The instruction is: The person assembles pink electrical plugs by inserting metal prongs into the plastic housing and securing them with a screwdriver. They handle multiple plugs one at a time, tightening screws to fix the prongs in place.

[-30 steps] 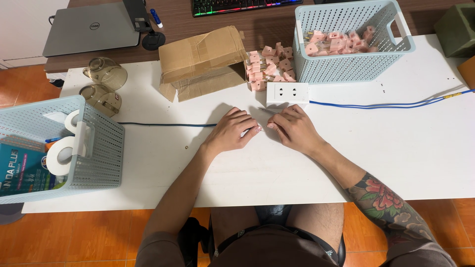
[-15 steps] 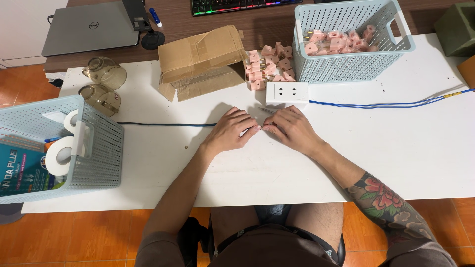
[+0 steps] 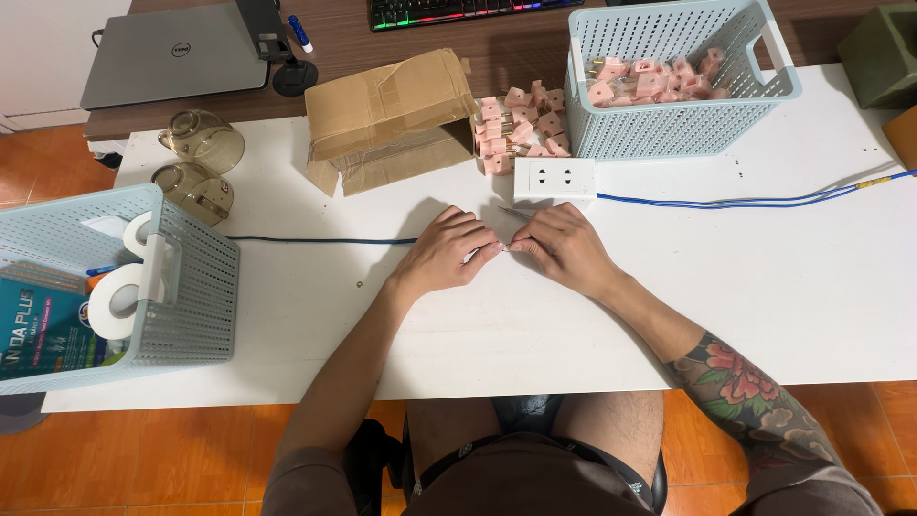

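My left hand [image 3: 447, 250] and my right hand [image 3: 564, 247] rest on the white table [image 3: 726, 287], fingertips meeting over something small and pale that I cannot make out. A thin blue cable [image 3: 315, 239] runs in from the left and disappears under my left hand. A thin metal tip pokes out above my right fingers. Just beyond the hands lies a white socket block [image 3: 555, 179], with a blue cable [image 3: 755, 202] leading off to the right.
Pink plugs [image 3: 516, 129] are heaped beside a torn cardboard box [image 3: 392, 115]; more fill a light blue basket [image 3: 669, 81]. A second blue basket [image 3: 186, 287] with tape rolls sits at left. Two glass cups [image 3: 196, 162], a laptop [image 3: 172, 53] and keyboard are farther back.
My hands have drawn slightly closer together, fingertips now pinched over the small piece; otherwise the scene is the same.
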